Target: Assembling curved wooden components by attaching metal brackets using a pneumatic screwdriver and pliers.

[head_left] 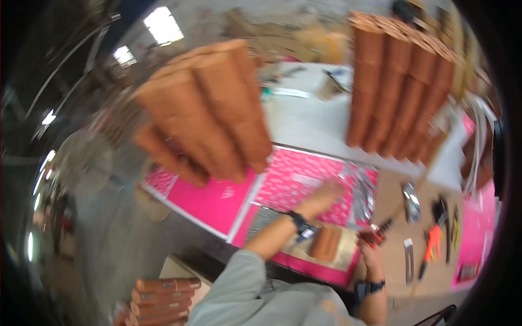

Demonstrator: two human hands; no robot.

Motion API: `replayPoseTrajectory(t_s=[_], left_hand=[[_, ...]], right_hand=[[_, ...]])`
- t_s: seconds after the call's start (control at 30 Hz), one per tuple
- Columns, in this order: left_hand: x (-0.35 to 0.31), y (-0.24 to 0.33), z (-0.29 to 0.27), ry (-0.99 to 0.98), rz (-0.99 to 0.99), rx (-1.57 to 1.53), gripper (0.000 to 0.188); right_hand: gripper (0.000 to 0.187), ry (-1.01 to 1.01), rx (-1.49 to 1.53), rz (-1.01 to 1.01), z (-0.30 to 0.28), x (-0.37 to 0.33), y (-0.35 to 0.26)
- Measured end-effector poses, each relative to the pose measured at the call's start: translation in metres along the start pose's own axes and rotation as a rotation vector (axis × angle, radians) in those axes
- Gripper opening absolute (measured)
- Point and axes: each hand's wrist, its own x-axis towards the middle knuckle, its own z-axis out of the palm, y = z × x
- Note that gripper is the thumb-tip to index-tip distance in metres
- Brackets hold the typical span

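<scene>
The picture is blurred. My left hand (322, 198), with a black watch on the wrist, reaches out over a pink printed sheet (296, 182) beside some crinkled silvery foil (362, 191); the blur hides its fingers. My right hand (371, 247), a dark band on its wrist, is closed on a small red and black object (375, 236). Between my arms two short brown tubes (326, 243) lie on a pale board.
Two tall bundles of brown tubes stand up, one at the left (206, 114) and one at the right (402, 92). More tubes (163, 299) are stacked at the lower left. Orange-handled pliers (433, 242) and other hand tools lie to the right on a brown surface. A white table (315, 119) lies behind.
</scene>
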Motion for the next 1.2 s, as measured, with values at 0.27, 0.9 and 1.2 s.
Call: replayPoseTrajectory(t_s=[0.27,0.9,1.2], left_hand=[[-0.023,-0.015,0.017,0.225,-0.065,0.212,0.024],[-0.083,0.105,0.007,0.48,-0.384,-0.525,0.047],[-0.076,0.071,0.015,0.364,-0.453,-0.771,0.049]], right_hand=[[0.028,-0.128,0.06,0.001,0.012,0.007,-0.032],[0.027,-0.254,0.082,-0.221,-0.008,0.048,-0.003],[0.025,-0.291,0.068,-0.258,-0.018,0.063,0.014]])
